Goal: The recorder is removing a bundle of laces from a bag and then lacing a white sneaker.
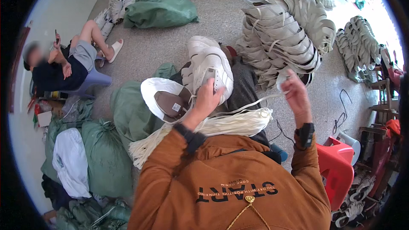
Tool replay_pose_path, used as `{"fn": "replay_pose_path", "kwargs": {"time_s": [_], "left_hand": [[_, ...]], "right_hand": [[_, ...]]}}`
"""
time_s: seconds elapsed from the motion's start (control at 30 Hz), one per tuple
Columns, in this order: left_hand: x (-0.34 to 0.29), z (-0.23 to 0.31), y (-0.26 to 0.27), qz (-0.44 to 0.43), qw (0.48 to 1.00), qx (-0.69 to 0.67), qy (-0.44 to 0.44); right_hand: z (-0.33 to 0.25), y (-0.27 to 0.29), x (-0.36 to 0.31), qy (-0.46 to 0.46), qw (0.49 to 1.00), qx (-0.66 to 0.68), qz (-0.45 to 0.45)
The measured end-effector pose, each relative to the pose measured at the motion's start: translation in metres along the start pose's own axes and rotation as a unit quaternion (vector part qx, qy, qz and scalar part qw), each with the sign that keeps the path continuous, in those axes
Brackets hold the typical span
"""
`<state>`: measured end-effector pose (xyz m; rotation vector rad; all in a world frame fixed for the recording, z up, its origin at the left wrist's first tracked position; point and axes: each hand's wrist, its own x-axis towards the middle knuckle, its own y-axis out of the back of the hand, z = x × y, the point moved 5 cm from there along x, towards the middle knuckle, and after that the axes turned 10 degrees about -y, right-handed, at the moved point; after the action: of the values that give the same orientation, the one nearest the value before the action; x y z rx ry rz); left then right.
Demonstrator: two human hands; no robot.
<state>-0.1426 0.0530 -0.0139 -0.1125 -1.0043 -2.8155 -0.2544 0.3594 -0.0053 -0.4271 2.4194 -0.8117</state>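
Observation:
Across my lap lie white shoe uppers, nested together with their toes pointing away from me. My left hand grips the nearest one around its eyelets and tongue. Beside it on the left, another upper sits turned to show a brown lining with a white label. A flat white shoelace runs from the gripped upper out to the right. Its far part is pinched in my right hand, raised off to the side. Close to my body rests a thick bundle of cream laces.
Tall stacks of shoe uppers stand ahead on the right. Green sacks fill the left side, with another sack farther off. A person sits on a purple stool at left. Near my right elbow is a red stool.

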Motion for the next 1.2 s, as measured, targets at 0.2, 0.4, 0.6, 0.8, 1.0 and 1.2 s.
{"fn": "replay_pose_path", "kwargs": {"time_s": [0.2,0.4,0.6,0.8,1.0,1.2], "left_hand": [[-0.012,-0.002,-0.018,0.026,0.994,0.056,-0.086],[-0.006,-0.004,-0.016,0.068,0.995,-0.034,-0.070],[-0.009,-0.008,-0.015,0.076,0.991,-0.094,-0.057],[-0.004,-0.012,-0.012,0.074,0.986,-0.140,-0.042],[-0.008,-0.009,-0.009,0.062,0.982,-0.178,-0.003],[-0.007,0.000,-0.002,0.042,0.982,-0.182,0.018]], "right_hand": [[0.097,-0.053,-0.008,-0.143,0.972,-0.179,-0.046],[0.118,-0.085,0.048,0.054,0.924,-0.377,-0.040],[0.109,-0.110,0.060,-0.011,0.910,-0.412,-0.053],[0.101,-0.127,0.074,-0.006,0.856,-0.512,-0.070],[0.089,-0.151,0.079,0.122,0.703,-0.692,-0.110],[0.091,-0.133,0.078,0.160,0.747,-0.639,-0.093]]}}
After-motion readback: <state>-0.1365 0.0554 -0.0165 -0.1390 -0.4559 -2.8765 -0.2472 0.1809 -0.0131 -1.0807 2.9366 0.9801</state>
